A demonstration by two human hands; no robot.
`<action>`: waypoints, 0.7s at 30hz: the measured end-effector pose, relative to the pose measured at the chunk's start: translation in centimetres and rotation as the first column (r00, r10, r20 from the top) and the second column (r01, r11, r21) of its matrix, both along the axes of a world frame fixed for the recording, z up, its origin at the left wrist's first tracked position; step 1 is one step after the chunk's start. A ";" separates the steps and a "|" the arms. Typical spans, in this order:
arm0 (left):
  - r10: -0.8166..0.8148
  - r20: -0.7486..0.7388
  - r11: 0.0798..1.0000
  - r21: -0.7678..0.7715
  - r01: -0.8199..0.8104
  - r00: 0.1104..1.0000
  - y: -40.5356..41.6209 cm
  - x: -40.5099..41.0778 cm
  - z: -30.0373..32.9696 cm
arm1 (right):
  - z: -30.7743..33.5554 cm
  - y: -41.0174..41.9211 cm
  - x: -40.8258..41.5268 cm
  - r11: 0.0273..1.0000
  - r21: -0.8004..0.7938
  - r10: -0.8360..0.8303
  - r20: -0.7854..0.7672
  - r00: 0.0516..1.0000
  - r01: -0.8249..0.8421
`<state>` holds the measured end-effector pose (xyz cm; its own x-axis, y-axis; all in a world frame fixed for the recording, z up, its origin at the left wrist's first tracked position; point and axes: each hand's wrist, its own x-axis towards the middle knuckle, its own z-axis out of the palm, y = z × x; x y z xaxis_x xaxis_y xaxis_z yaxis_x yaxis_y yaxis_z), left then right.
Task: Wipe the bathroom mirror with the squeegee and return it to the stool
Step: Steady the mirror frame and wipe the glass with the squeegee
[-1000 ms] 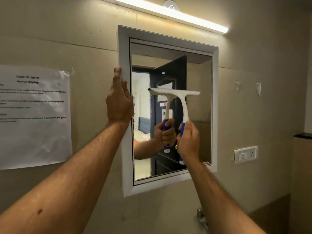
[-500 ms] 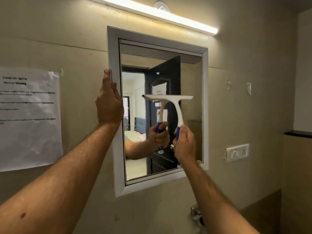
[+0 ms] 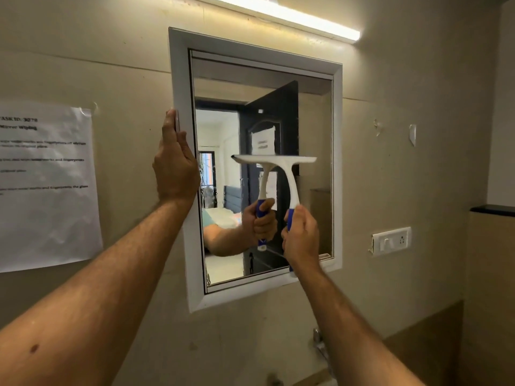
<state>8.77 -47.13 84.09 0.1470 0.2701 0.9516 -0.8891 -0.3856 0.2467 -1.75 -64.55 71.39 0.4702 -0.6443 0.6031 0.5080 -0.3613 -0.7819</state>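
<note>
The bathroom mirror [image 3: 181, 79] hangs on the wall in a white frame. My right hand [image 3: 301, 238] grips the blue handle of a white squeegee [image 3: 289, 176], whose blade lies flat against the glass at about mid height, right of centre. The glass reflects the hand and squeegee. My left hand [image 3: 174, 162] rests on the left edge of the frame, fingers pointing up and curled round the edge. No stool is in view.
A printed paper sheet [image 3: 44, 185] is taped to the wall at the left. A light bar [image 3: 292, 19] glows above the mirror. A white switch socket [image 3: 390, 240] sits at the right, a metal tap [image 3: 320, 346] below, a dark ledge [image 3: 493, 210] at far right.
The squeegee blade has slid down the glass from the upper part to about mid height, with my right hand lowering. My left hand stays on the frame's left edge.
</note>
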 end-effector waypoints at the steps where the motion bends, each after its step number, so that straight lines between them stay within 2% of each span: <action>1: -0.001 0.001 1.000 -0.001 0.001 1.000 0.0 0.0 -0.1 | -1.4 0.0 0.0 1.000 0.012 -0.001 0.010 1.000 0.001; 6: -0.005 0.003 1.000 -0.006 0.005 1.000 0.0 0.1 -0.2 | -8.5 0.0 -0.6 0.998 0.057 0.004 -0.024 1.000 -0.002; 9: -0.007 0.005 1.000 -0.002 0.007 1.000 0.0 0.2 -0.2 | -7.4 0.1 -0.8 0.999 0.044 0.007 0.010 1.000 -0.007; 12: -0.016 -0.004 1.000 0.004 0.016 1.000 0.1 0.1 -0.3 | -3.1 0.8 -0.5 0.999 -0.037 -0.024 0.060 0.998 0.026; 15: -0.024 0.002 1.000 0.004 0.024 1.000 0.2 0.1 -0.3 | 0.1 1.9 -0.1 0.999 -0.040 -0.013 0.045 0.999 0.015; 17: -0.028 0.009 1.000 0.003 0.028 1.000 0.3 0.0 -0.3 | -0.4 2.3 0.3 0.999 -0.052 -0.014 0.039 0.999 0.016; 21: -0.039 0.031 0.999 0.002 0.039 0.999 0.3 0.1 -0.3 | -6.8 2.1 0.9 0.996 -0.094 -0.005 0.065 0.998 0.011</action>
<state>8.89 -46.82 83.78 0.1283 0.2632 0.9562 -0.9107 -0.3505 0.2187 -0.90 -62.44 64.59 0.4232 -0.5870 0.6902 0.5530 -0.4361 -0.7099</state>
